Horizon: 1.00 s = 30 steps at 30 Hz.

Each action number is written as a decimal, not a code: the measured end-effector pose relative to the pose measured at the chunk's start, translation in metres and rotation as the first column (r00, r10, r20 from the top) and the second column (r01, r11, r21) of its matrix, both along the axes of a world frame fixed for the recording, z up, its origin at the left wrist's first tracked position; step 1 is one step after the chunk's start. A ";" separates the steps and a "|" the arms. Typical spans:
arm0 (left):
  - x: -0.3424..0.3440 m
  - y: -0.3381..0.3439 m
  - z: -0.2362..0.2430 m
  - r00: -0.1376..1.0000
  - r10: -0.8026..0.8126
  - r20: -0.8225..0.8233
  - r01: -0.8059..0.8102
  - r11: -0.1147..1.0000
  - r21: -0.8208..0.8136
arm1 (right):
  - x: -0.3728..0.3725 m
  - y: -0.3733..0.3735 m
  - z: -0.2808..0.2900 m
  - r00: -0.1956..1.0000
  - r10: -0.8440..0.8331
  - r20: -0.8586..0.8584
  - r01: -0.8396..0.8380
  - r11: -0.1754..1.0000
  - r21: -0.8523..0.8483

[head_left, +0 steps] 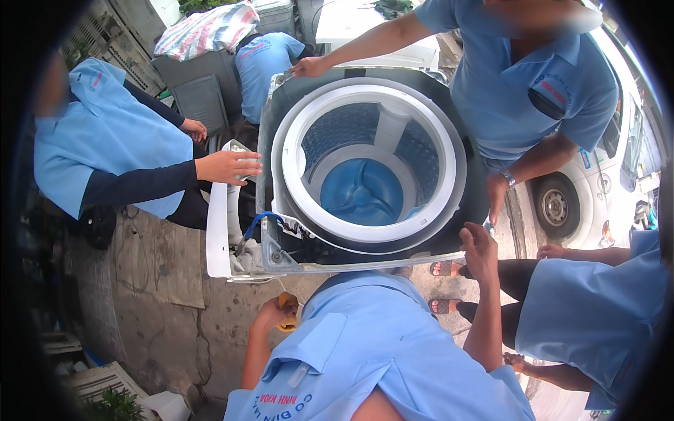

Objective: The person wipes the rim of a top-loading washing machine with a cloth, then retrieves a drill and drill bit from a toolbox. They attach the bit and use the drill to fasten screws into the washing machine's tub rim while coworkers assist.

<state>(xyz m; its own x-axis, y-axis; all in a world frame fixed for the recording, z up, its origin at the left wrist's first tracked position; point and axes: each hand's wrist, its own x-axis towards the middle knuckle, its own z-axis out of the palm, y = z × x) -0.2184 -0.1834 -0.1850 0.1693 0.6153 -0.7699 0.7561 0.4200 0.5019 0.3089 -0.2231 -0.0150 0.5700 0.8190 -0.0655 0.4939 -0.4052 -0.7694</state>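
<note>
The pavement (168,337) lies below and to the left of the left hand (274,313), cracked and stained. A white van (612,203) stands beyond the right hand (479,247), off to its right.

The washing machine (276,257), its top open, lies ahead of both hands: its near right corner is right at the right hand's fingertips, and its near left corner is ahead of the left hand. Inside it, forward and to the left of the right hand, sits the round tub (372,235) with a wide white ring. A white panel (219,217) stands along the machine's left side, ahead and to the left of the left hand.

At the tub's bottom, farther from both hands, is a blue disc (361,189) with curved ribs. A co-worker's open hand (228,167) is by the left edge, well ahead of the left hand; another co-worker's hand (497,193) is just ahead of the right one.

The right hand is raised with bent fingers; whether it grips the corner, I cannot tell. The left hand is closed around a yellow cloth (288,324). A thin blue hose (260,217) curves ahead of it.
</note>
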 end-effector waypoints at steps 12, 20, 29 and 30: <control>0.004 -0.001 0.009 0.999 -0.018 0.049 0.016 0.999 0.036 | -0.006 0.005 0.000 0.998 -0.005 -0.064 0.005 1.000 -0.005; 0.004 0.000 0.011 0.997 0.038 0.072 -0.036 0.999 -0.038 | -0.007 0.008 0.001 0.998 0.013 -0.060 -0.015 0.999 -0.029; 0.016 0.015 0.134 0.983 -0.184 0.020 0.185 0.977 -0.109 | -0.019 0.014 0.003 0.994 0.058 -0.098 -0.055 0.998 0.035; 0.019 0.022 0.164 0.980 -0.198 0.036 0.201 0.975 -0.095 | -0.022 0.015 0.007 0.992 0.071 -0.104 -0.068 0.997 0.032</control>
<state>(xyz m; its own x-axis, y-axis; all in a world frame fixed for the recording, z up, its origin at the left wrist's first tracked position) -0.1995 -0.1616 -0.0211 0.3015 0.4896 -0.8182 0.8168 0.3100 0.4865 0.2865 -0.2077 -0.0077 0.5025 0.8589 -0.0988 0.4358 -0.3503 -0.8291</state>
